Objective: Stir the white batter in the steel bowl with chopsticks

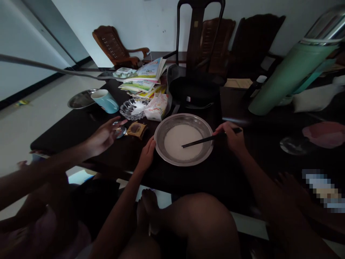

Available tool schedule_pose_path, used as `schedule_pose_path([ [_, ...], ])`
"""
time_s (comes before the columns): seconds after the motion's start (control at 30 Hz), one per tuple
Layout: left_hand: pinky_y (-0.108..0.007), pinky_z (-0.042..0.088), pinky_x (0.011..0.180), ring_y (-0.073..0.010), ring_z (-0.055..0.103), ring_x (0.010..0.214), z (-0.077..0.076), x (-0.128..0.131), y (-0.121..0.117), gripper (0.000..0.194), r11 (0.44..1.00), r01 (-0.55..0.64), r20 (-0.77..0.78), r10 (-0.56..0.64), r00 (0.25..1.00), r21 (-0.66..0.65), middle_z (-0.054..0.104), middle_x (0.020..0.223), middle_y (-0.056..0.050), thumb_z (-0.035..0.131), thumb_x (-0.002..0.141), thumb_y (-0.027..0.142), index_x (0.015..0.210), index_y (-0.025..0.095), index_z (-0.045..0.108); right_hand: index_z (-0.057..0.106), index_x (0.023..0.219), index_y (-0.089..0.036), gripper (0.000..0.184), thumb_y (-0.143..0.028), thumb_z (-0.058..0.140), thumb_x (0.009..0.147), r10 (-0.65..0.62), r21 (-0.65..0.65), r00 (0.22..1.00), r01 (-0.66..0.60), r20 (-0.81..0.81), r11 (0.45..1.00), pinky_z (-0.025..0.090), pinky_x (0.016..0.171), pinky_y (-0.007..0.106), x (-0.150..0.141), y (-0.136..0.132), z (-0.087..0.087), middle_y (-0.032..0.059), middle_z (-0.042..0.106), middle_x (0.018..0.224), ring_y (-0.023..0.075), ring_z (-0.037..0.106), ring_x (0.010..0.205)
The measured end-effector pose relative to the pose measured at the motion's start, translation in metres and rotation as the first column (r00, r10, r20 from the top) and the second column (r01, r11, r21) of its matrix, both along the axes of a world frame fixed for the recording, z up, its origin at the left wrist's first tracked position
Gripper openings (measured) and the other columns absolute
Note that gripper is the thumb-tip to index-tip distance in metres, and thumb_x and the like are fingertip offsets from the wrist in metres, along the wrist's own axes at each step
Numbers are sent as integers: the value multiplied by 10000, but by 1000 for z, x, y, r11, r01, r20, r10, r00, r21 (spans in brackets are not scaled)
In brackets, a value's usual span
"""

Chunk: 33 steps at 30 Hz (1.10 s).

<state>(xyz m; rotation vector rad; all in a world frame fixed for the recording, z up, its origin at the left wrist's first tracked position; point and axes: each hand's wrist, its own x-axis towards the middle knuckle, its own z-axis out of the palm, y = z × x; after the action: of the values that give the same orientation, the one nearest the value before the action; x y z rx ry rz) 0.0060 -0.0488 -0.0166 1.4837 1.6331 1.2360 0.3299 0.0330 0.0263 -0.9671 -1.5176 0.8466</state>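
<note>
A round metal bowl (205, 126) with white liquid batter sits on the dark table (81, 129) in front of me. My left hand (147, 154) is closed on the bowl's left rim. My right hand (234, 138) is closed on dark chopsticks (205, 139) whose tips rest in the white mixture. Another person's hand (104, 136) reaches in from the left with fingers spread, near a small round shiny object (120, 132) and a brown packet (137, 129).
Behind the bowl lie a white snack bag (156, 107), a glass dish (132, 108), a blue mug (105, 100), a metal plate (81, 99), stacked booklets (144, 79) and a black pan (192, 90). A green thermos (291, 70) stands right. Wooden chairs (118, 46) line the wall.
</note>
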Motion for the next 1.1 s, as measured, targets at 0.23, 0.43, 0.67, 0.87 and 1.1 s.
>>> schedule_pose_path([
  [0.23,-414,317,1152,-272,482,1340,1,1,-1,700,1000,-7,15,7,1000,-3,558,1419,-139,383,917,632,1349,108,552,701,675,-228,371,-442,525,921,-47,57,998,45,34,997,502,671,312,-2,-1,-1,14,706,665,167,650,667],
  [0.43,-411,334,1145,-271,497,1328,0,0,-1,703,1000,-16,7,16,1000,-2,574,1403,-138,387,915,634,1346,104,554,735,729,-227,339,-443,550,913,80,25,990,-84,117,996,513,744,312,-3,-1,-1,25,732,765,173,669,767],
  [0.67,-411,340,1142,-271,496,1329,1,-1,-1,700,1000,-2,-10,2,1000,-3,573,1406,-126,381,918,638,1354,117,551,692,684,-222,379,-474,532,918,-3,-18,1000,3,2,1000,503,627,300,-1,0,-1,9,693,627,161,641,623],
  [0.87,-401,330,1147,-263,486,1340,1,-1,-1,695,1000,3,-13,-3,1000,-3,561,1419,-131,367,928,625,1366,113,537,709,684,-223,359,-454,550,909,-31,47,998,29,47,998,511,691,306,1,1,1,20,719,699,165,661,694],
  [1.1,-407,346,1137,-273,497,1329,1,-1,-1,722,1000,-20,-22,20,1000,-14,576,1399,-140,373,914,647,1353,100,544,742,744,-229,323,-418,547,918,109,6,986,-110,126,994,514,752,315,-1,-2,1,24,742,781,175,676,780],
])
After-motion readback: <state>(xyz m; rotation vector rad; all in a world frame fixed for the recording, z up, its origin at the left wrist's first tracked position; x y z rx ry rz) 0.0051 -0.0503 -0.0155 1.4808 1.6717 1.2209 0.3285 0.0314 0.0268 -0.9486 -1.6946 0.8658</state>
